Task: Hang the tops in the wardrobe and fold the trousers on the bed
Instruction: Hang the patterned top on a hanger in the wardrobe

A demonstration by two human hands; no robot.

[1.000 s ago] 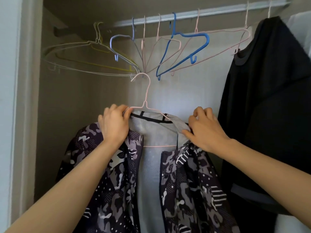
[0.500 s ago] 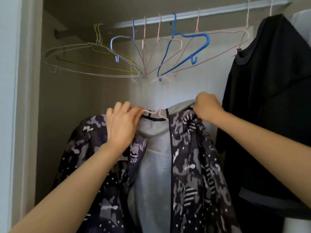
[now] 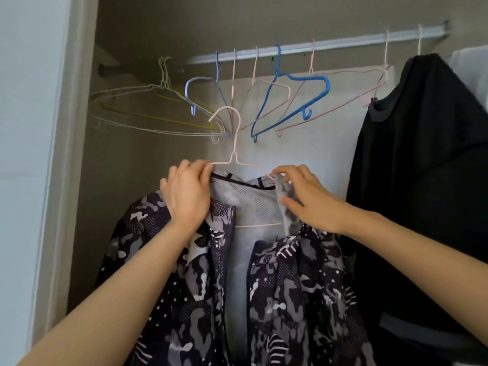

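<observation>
Left hand curls round one shoulder of the camouflage jacket and an arm of the pink hanger — its hook sits below the rail, near empty hangers. Right hand pinches the grey lining at the collar. Further right, a black top hangs from the rail.

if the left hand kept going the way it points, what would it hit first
The left hand points up and rightward, gripping the pink hanger and camo jacket collar. Carried on, it would probably meet the low ends of the empty hangers first, though depth is unclear.
</observation>
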